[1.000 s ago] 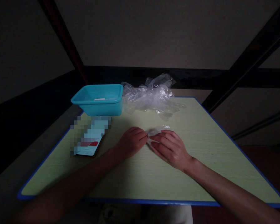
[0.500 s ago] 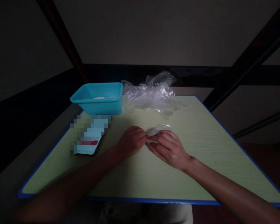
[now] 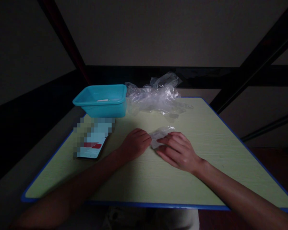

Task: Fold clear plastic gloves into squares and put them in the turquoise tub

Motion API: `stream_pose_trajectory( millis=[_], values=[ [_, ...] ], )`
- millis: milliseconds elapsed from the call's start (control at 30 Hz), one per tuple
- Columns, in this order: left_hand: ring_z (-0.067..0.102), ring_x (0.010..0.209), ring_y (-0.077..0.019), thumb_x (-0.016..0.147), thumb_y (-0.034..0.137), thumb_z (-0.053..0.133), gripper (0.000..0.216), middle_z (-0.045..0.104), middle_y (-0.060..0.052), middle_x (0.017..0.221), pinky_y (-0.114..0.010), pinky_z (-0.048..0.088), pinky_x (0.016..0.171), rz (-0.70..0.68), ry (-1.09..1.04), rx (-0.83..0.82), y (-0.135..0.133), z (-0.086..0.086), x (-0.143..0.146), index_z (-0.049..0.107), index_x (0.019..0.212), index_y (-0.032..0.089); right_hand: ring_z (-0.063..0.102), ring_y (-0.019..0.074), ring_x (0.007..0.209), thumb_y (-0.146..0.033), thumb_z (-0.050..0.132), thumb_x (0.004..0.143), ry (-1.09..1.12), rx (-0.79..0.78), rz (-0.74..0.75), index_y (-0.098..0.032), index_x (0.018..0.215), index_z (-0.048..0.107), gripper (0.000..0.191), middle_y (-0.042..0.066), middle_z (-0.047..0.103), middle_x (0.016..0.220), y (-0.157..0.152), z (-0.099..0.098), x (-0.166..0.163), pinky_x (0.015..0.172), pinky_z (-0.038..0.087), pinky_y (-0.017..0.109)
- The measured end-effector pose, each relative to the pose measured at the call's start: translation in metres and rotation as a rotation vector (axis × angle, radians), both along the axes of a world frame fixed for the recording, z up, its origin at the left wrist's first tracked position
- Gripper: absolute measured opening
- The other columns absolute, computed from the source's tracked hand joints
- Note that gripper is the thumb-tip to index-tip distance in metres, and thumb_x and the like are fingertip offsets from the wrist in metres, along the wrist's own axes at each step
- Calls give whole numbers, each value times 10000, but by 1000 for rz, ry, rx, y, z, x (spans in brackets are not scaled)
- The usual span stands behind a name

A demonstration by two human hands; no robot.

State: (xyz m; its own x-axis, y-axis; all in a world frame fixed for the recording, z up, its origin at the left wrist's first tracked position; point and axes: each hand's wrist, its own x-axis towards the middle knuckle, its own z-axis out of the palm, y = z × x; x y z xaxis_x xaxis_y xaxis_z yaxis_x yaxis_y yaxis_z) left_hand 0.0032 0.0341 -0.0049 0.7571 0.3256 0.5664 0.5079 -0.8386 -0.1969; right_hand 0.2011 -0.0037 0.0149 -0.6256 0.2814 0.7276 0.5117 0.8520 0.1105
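The table (image 3: 158,188) carries a bin (image 3: 105,111), phone (image 3: 90,151), crumpled plastic (image 3: 158,97); left hand (image 3: 137,143) pinches film (image 3: 158,134), right hand (image 3: 180,151) spread.

Small plastic film (image 3: 156,138): thin, clear to milky, creased, with a glossy glint along its far edge; the crumpled plastic heap (image 3: 156,98) shows the same transparent sheeting, wrinkled throughout and catching sharp highlights. Turquoise basin (image 3: 105,110) looks like smooth moulded plastic with a soft sheen at the rim, while the phone (image 3: 93,151) presents a smooth, lit screen, partly pixelated. Tabletop (image 3: 206,166) carries a pale, fine wood-like grain, matt to faintly satin, bordered by smooth blue edging (image 3: 158,205), apparently plastic; wall (image 3: 146,35) behind reads matt, its material unclear in dim light.
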Motion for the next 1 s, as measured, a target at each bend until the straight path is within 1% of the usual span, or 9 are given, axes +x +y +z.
stream_pose_trajectory(
  millis=[133, 267, 367, 500, 700, 767, 900, 1000],
  values=[
    [552, 685, -151, 882, 91, 436, 250, 626, -22, 688, -270, 422, 690, 6, 5, 15, -1, 1, 0, 579, 683, 145, 562, 166, 748, -220, 585, 844, -37, 7, -39, -161, 708, 618, 152, 54, 700, 834, 3, -2, 3, 725, 455, 329],
    [548, 673, -147, 880, 91, 437, 261, 617, -15, 667, -264, 422, 688, 18, 9, 29, -4, 2, 1, 563, 659, 149, 526, 158, 718, -125, 560, 848, -101, 58, -38, -141, 730, 637, 141, 39, 691, 803, 2, -5, -2, 710, 434, 305],
    [543, 655, -147, 869, 87, 445, 261, 605, -12, 643, -265, 427, 687, 13, 20, 61, -6, 4, 1, 556, 642, 152, 492, 157, 682, -80, 511, 864, -161, 68, -56, -136, 702, 638, 213, 34, 668, 760, 0, -6, -2, 667, 408, 300],
    [543, 648, -152, 852, 61, 434, 258, 599, -16, 637, -278, 434, 679, -6, 78, 108, -9, 6, -2, 551, 640, 152, 461, 149, 644, -114, 449, 908, -198, 47, -108, -157, 679, 627, 293, 24, 627, 702, 1, -5, 4, 613, 368, 296],
    [554, 675, -142, 881, 74, 395, 266, 621, -31, 691, -283, 439, 678, -66, 78, 95, -16, 5, -2, 551, 682, 157, 474, 159, 643, -122, 404, 925, -233, 26, -109, -151, 651, 610, 344, 44, 633, 695, 6, -5, 15, 594, 373, 299],
    [560, 691, -139, 888, 84, 401, 258, 632, -34, 712, -284, 444, 690, -85, 68, 76, -19, 4, -1, 556, 696, 159, 501, 160, 658, -118, 401, 924, -242, 20, -102, -142, 709, 631, 315, 51, 646, 713, 7, -5, 16, 604, 395, 296],
    [570, 694, -138, 892, 87, 399, 267, 645, -41, 726, -288, 456, 693, -108, 64, 84, -27, 5, 3, 560, 692, 160, 582, 168, 765, -101, 412, 910, -267, -2, -76, -115, 888, 658, 247, 82, 694, 838, 8, -6, 18, 676, 463, 295],
    [580, 678, -143, 883, 80, 405, 270, 648, -46, 711, -285, 463, 667, -120, 49, 121, -33, 7, 6, 556, 671, 153, 616, 182, 751, -105, 432, 893, -318, 6, -80, -93, 902, 665, 234, 100, 710, 855, 5, -7, 18, 667, 497, 315]
  ],
)
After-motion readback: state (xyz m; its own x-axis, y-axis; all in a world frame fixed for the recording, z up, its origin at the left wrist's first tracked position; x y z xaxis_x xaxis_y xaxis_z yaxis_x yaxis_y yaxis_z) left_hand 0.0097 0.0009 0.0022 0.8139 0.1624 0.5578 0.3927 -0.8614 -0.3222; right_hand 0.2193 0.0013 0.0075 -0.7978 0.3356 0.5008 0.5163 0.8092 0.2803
